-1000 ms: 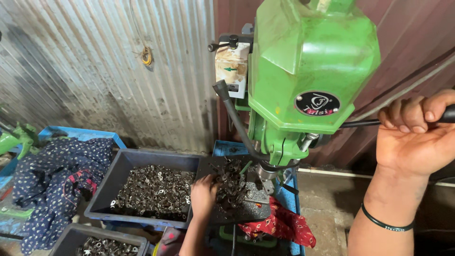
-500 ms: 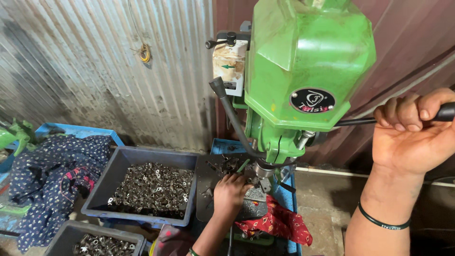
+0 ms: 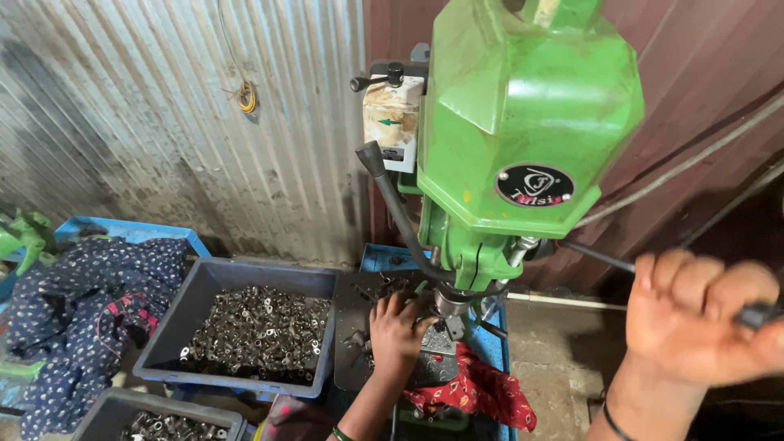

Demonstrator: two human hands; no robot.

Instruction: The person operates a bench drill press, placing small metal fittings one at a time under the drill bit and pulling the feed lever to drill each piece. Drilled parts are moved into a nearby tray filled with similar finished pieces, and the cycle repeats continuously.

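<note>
My right hand point(image 3: 702, 314) is closed tight around the feed lever point(image 3: 600, 256) of the green drill press point(image 3: 523, 139). My left hand point(image 3: 398, 331) rests on the dark work table point(image 3: 355, 327) under the spindle point(image 3: 449, 304); I cannot tell what its fingers pinch. 1 grey bin point(image 3: 196, 306) of small metal parts sits just left, a red rag point(image 3: 478, 392) below, patterned cloth point(image 3: 77, 294) further left.
</note>
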